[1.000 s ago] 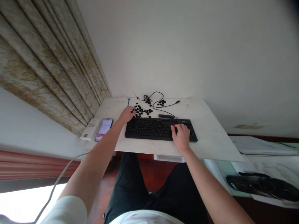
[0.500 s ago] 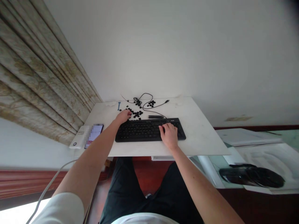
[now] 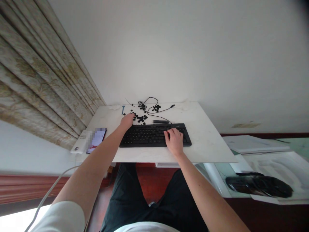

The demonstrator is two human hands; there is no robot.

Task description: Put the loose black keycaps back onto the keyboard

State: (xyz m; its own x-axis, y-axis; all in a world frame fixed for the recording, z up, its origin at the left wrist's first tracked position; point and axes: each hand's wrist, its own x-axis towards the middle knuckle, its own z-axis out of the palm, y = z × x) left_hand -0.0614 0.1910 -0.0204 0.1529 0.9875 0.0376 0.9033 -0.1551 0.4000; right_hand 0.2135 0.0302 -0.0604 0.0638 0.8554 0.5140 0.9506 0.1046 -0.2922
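A black keyboard (image 3: pixel 147 137) lies lengthwise on the white table, with bare gaps where some keys are off. My left hand (image 3: pixel 127 120) is past its upper left corner, at the edge of a scatter of loose black keycaps (image 3: pixel 142 119). Its fingers are bent together, and whatever is between the tips is hidden. On the keyboard's right part rests my right hand (image 3: pixel 175 140), thumb apart from the loosely bent fingers, with no object visible in it. A second cluster of keycaps (image 3: pixel 156 108) sits farther back.
A blue tool (image 3: pixel 123 110) and a coiled black cable (image 3: pixel 160 111) lie near the wall. Behind the keyboard is a short dark bar (image 3: pixel 160 121). At the left edge are a phone (image 3: pixel 97 140) and a white box (image 3: pixel 80 141). A patterned curtain (image 3: pixel 48 74) hangs left.
My left hand has shifted slightly left and its fingers have drawn back a little at the keycaps. My right hand stays on the keyboard. The view has tilted slightly.
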